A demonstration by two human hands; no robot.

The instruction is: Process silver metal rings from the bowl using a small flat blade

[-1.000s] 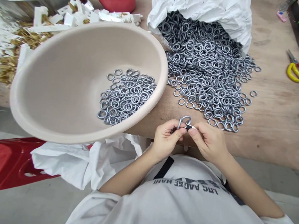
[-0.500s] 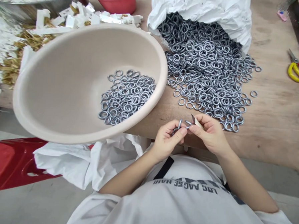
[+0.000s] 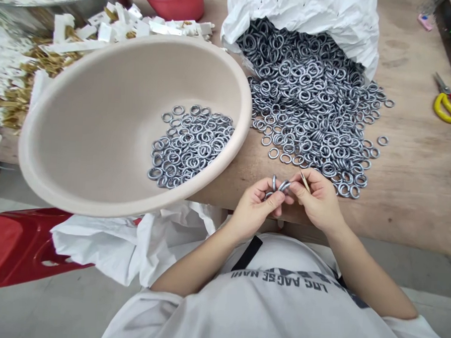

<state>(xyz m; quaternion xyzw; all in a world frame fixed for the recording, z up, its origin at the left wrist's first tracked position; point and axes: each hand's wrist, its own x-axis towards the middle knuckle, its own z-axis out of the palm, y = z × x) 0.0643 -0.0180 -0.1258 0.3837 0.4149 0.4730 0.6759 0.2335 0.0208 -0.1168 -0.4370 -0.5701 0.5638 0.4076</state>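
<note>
My left hand [image 3: 250, 208] and right hand [image 3: 314, 201] are both closed in a pinch at centre frame, just above the table's near edge. My left thumb and fingers grasp a small cluster of grey metal rings [image 3: 279, 186]. My right fingertips [image 3: 296, 179] touch that cluster and pinch a thin pale pointed sliver [image 3: 304, 180], its material too small to confirm. Directly ahead, a heap of loose rings [image 3: 308, 105] lies on the plywood table [image 3: 409, 199], spilling from a white plastic sack [image 3: 301, 21]. To the left, a beige basin [image 3: 248, 114] overhangs the table edge and contains more rings [image 3: 191, 147]. Scissors with yellow and red handles [image 3: 450, 107] lie at right. A red tub [image 3: 168, 2] stands at top centre, beyond white strips with brass pieces [image 3: 108, 29] at upper left.
</note>
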